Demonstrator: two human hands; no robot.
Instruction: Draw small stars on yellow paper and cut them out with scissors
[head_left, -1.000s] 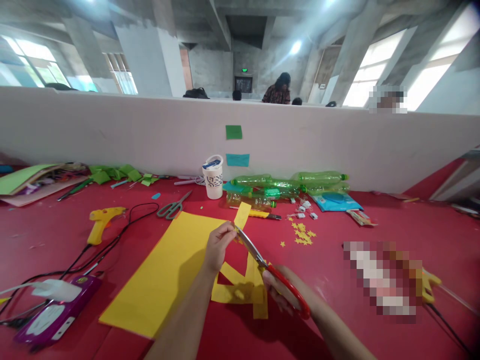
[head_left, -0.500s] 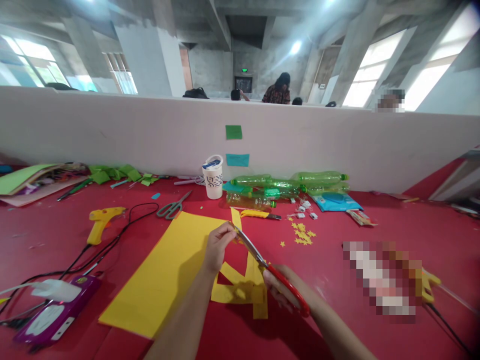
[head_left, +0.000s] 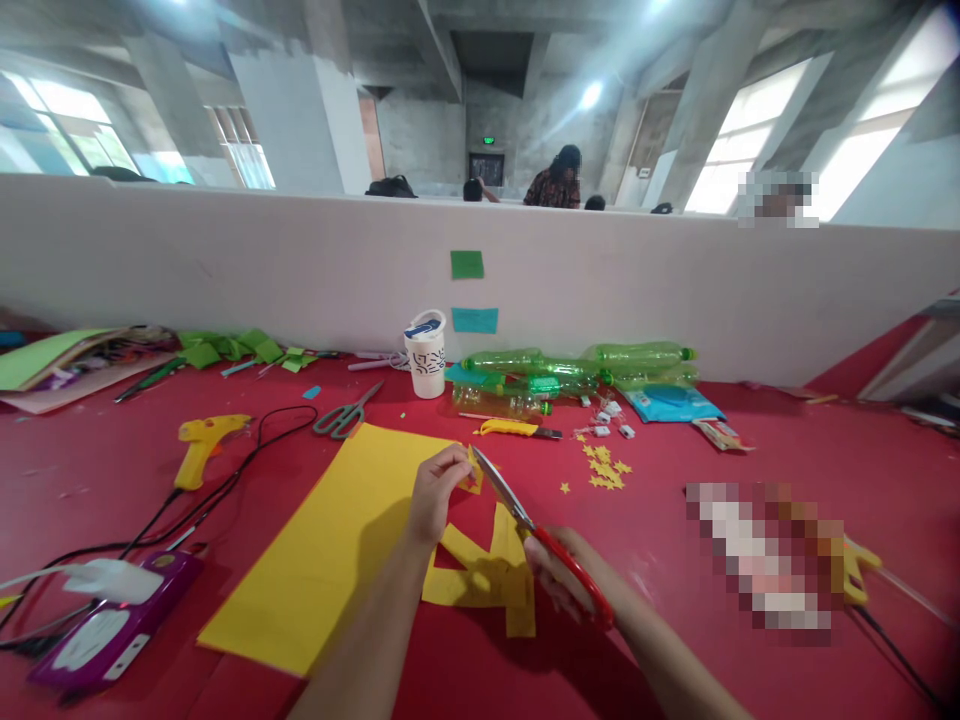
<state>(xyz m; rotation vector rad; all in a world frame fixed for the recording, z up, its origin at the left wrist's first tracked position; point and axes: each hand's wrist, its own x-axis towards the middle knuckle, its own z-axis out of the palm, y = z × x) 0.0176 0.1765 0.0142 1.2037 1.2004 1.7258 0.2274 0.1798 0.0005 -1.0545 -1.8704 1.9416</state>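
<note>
Between the fingertips of my left hand (head_left: 437,492) is a small piece of yellow paper (head_left: 474,474). My right hand (head_left: 559,572) grips red-handled scissors (head_left: 510,497), whose blades point up-left with their tips beside that piece. Below them lie several yellow paper strips (head_left: 480,590), overlapping on the red table. Left of these, a large yellow sheet (head_left: 322,530) extends under my left forearm. Small yellow stars (head_left: 604,468) form a loose pile to the right, behind the scissors.
A yellow cutter (head_left: 514,429), green plastic bottles (head_left: 555,372) and a white cup (head_left: 427,362) stand or lie at the back. Grey scissors (head_left: 349,412), a yellow glue gun (head_left: 204,445) with cables and a purple power strip (head_left: 120,625) are left. Another yellow tool (head_left: 856,570) lies right.
The narrow yellow strip that stretched up from the held piece towards the cutter is no longer there. The scissors have shifted slightly, and my left hand has hardly moved.
</note>
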